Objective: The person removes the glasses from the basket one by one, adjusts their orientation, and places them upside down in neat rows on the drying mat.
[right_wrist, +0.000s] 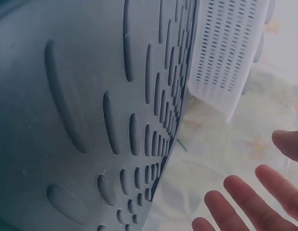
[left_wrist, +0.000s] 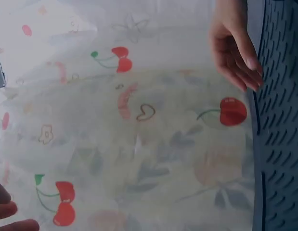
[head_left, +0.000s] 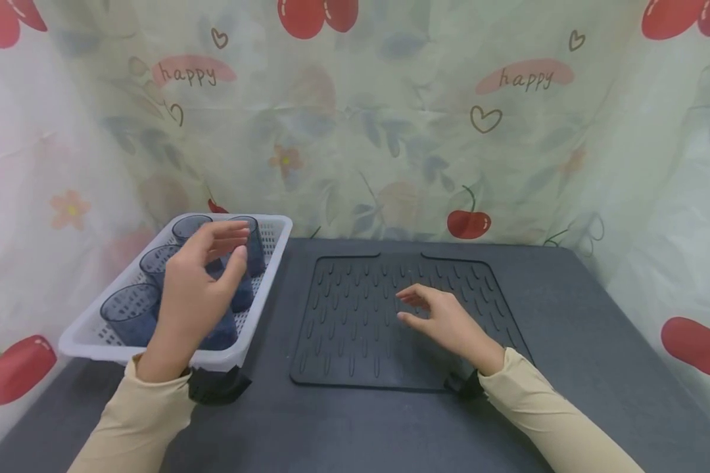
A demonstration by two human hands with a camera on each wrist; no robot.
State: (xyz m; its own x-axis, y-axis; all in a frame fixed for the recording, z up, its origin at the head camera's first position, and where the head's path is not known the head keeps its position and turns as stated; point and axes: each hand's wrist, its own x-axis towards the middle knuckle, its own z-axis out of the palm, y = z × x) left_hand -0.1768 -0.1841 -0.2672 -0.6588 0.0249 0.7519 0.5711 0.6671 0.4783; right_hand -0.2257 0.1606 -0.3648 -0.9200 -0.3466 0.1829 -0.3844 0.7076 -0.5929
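- Both the left hand (head_left: 198,286) and the right hand (head_left: 446,325) have nothing in them; the fingers (head_left: 225,230) bend a bit, with a gap to each thumb.
- In the head view the left hand is in front of the cups (head_left: 131,318). Its gap looks wide, maybe to leave room to go round a cup.
- The right hand is over the black mat (head_left: 343,335), and its fingertips touch nothing.
- The blue see-through cups stand on end inside the white basket (head_left: 277,259), on the left. Its sides probably help stop them from tipping over.
- Next to the basket, the mat lies flat, bumps up. The bumps may be there to keep things off the wet, and the edge to stop drips.
- The basket and mat both sit on the dark surface (head_left: 343,433), probably so each hand can reach one.
- Behind is a cherry sheet (head_left: 355,177).
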